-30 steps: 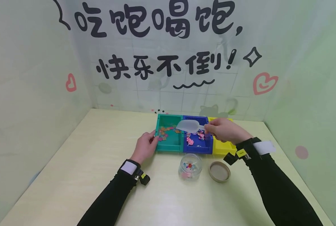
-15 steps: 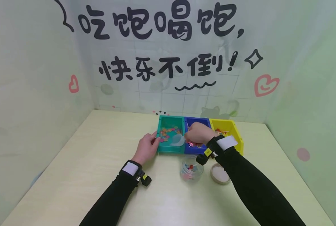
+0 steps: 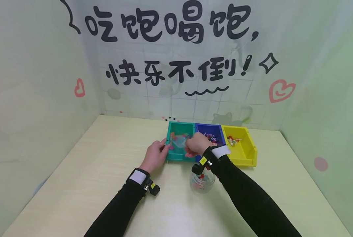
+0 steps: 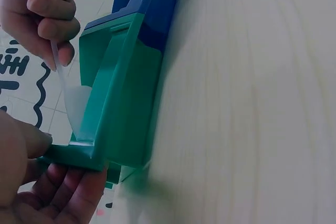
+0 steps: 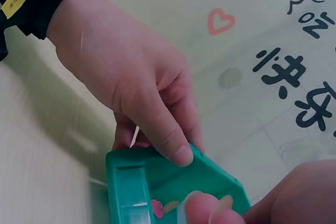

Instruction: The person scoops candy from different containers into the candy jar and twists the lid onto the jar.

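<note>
My left hand [image 3: 154,156] grips the left wall of the green bin [image 4: 126,87], thumb over the rim and fingers outside. My right hand [image 3: 198,144] pinches the handle of a translucent white scoop [image 3: 179,141]. The scoop's blade dips down into the green bin, as the left wrist view [image 4: 76,106] also shows. Small star-shaped pieces [image 3: 172,147] in pink and orange lie in this bin around the blade. In the right wrist view, the pinching fingertips [image 5: 202,208] are over the bin, with a pink piece [image 5: 157,208] beside the scoop.
A blue bin [image 3: 209,127] with swirl lollipop charms adjoins the green one. Beyond it is a yellow bin [image 3: 244,154] holding small red pieces on white sticks [image 3: 232,141]. A clear jar [image 3: 202,186] with several pieces inside stands in front, partly under my right forearm. Walls surround the table [image 3: 90,164].
My right hand has moved left and down from above the blue and yellow bins, bringing the scoop into the green bin. My forearm now hides the jar's lid. The left hand keeps its grip.
</note>
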